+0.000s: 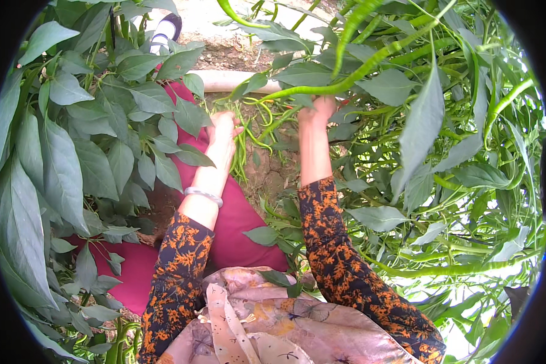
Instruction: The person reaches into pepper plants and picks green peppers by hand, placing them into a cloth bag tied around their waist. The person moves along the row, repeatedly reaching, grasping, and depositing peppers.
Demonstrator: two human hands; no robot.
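Observation:
My left hand (224,125) holds a bunch of thin green chili peppers (240,157), which hang down beside its fingers over the soil. My right hand (317,109) reaches in among the pepper plant's leaves and fruit on the right; its fingers are partly hidden, so I cannot tell what it grips. Between my hands, several curved green peppers (265,111) hang from stems, and a little red shows near them. A long green pepper (346,82) crosses in front, just above my right hand.
Dense pepper plants stand on the left (59,164) and right (378,218), their leaves overhanging my forearms. A pale curved rim or pipe (225,81) lies beyond my hands. Bare soil (268,170) shows between the rows. A dark and white object (166,34) is at the top left.

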